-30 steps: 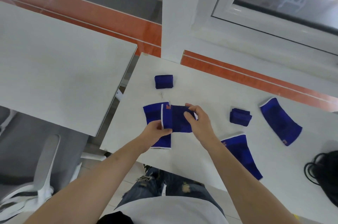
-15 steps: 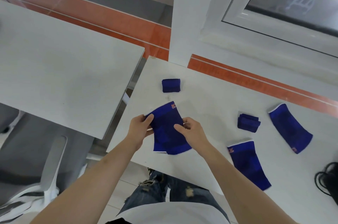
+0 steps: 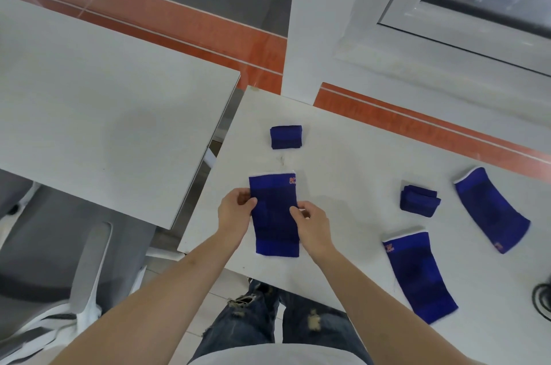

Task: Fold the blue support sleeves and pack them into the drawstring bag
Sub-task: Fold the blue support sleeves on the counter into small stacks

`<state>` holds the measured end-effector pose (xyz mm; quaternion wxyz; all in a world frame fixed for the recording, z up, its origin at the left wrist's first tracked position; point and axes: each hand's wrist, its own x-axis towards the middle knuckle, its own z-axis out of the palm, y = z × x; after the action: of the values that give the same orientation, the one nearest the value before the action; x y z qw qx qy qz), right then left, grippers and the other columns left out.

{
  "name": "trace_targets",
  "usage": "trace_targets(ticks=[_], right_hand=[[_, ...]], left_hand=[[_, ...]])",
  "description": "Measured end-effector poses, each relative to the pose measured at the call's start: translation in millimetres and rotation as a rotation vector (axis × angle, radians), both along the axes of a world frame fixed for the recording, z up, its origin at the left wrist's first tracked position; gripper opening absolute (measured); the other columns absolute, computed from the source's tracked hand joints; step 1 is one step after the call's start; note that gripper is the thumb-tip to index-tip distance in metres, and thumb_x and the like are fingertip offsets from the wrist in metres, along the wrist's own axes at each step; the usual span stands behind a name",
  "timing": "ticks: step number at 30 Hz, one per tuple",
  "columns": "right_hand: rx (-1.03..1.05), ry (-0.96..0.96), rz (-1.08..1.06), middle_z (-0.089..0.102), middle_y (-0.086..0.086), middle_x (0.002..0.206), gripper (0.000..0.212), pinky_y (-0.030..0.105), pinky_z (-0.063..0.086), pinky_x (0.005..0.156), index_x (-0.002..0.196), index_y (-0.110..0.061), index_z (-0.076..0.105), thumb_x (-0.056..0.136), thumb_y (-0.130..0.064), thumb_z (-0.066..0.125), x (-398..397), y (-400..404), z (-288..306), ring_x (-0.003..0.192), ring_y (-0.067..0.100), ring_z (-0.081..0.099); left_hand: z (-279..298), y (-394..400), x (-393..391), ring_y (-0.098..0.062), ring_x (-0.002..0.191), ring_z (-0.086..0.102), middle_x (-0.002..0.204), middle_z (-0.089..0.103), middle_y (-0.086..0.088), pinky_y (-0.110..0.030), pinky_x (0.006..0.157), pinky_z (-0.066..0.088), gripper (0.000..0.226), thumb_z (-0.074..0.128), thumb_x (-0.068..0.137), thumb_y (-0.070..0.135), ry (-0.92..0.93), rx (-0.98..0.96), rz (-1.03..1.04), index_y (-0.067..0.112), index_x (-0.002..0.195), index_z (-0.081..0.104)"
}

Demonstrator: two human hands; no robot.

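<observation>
A blue support sleeve (image 3: 273,215) lies flat and lengthwise on the white table (image 3: 351,162), its white-trimmed end pointing away from me. My left hand (image 3: 234,209) pinches its left edge and my right hand (image 3: 310,223) pinches its right edge. Two folded sleeves rest on the table: one (image 3: 286,137) beyond my hands, one (image 3: 419,201) to the right. Two more flat sleeves lie at the right: a near one (image 3: 417,275) and a far one (image 3: 492,209). A black drawstring cord (image 3: 543,299) shows at the right edge; the bag itself is out of frame.
A second white table (image 3: 98,102) stands to the left across a narrow gap. A grey chair (image 3: 50,269) sits at the lower left. A wall with an orange stripe and a window frame rises behind the table.
The sleeve was held crosswise over another flat piece, then turned. Now it lies straight and lengthwise on the table, with both hands at its side edges.
</observation>
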<state>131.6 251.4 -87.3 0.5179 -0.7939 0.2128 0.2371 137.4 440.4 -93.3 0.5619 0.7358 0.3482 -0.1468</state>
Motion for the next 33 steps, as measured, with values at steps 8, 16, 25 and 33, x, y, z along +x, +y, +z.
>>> trace_targets(ticks=[8,16,25,33], right_hand=[[-0.288,-0.037,0.084,0.065,-0.010,0.100,0.013,0.035,0.057,0.073,0.108,-0.030,0.064,0.103,-0.039,0.057,5,1,-20,0.087,0.009,0.063],[-0.314,0.027,0.023,0.067,-0.013,0.096,0.011,0.036,0.058,0.071,0.103,-0.028,0.060,0.099,-0.036,0.065,12,1,-29,0.084,0.008,0.064],[-0.231,0.041,0.072,0.068,-0.009,0.103,0.022,0.034,0.054,0.079,0.114,-0.023,0.065,0.096,-0.036,0.067,18,-12,-18,0.094,0.014,0.066],[0.178,-0.071,-0.068,0.074,-0.003,0.102,0.022,0.037,0.053,0.084,0.106,-0.021,0.068,0.108,-0.026,0.047,29,-23,31,0.094,0.015,0.067]], left_hand=[[-14,-6,11,-0.022,0.093,0.069,0.102,0.072,-0.001,-0.031,0.079,0.053,0.013,0.062,0.100,0.020,0.101,0.201,-0.067,0.015,0.110,0.069],[-21,-15,15,-0.020,0.100,0.068,0.109,0.069,0.002,-0.044,0.088,0.061,0.021,0.067,0.098,0.027,0.099,0.057,0.034,0.021,0.117,0.059],[-9,-32,18,-0.027,0.092,0.067,0.098,0.068,-0.005,-0.039,0.075,0.057,0.018,0.049,0.106,0.032,0.112,0.016,-0.144,0.016,0.104,0.059],[32,-46,16,-0.016,0.116,0.064,0.124,0.067,0.007,-0.046,0.102,0.054,0.025,0.040,0.109,0.038,-0.088,-0.331,-0.197,0.034,0.130,0.053]])
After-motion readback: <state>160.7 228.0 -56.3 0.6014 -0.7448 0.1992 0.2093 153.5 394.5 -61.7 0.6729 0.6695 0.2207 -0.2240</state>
